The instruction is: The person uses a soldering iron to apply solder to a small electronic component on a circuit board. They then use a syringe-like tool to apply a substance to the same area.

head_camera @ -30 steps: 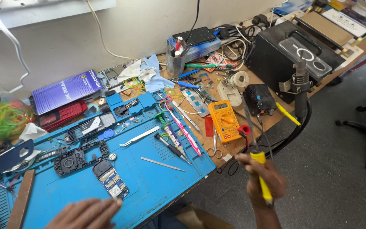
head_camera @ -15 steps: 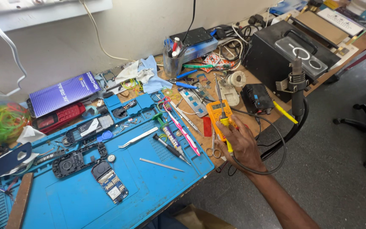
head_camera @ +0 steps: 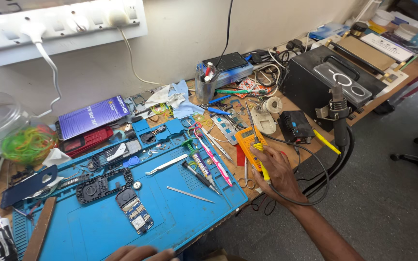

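Over at the right edge of the bench, your right hand was clenched around the yellow-handled soldering iron; the tip pointed up and away from you, right over the orange multimeter; its black cable looped off the table edge behind your wrist. A second before, that same hand was out off the bench with the iron held well clear of everything; half a second on it had swung in toward the meter; so the iron came back onto the work area and, my guess, you were about to set it down or use it there.

Your left hand only peeked in at the bottom edge, fingers lying flat on the blue repair mat, holding nothing I could see; earlier it sat further left, so it slid a bit toward the middle.

The opened phone board lay untouched mid-mat; tweezers and a thin metal pry tool beside it; a black-handled screwdriver and a pink toothbrush near the mat's right side; small scissors just left of your right hand. The hot-air handle stood parked on its black station.
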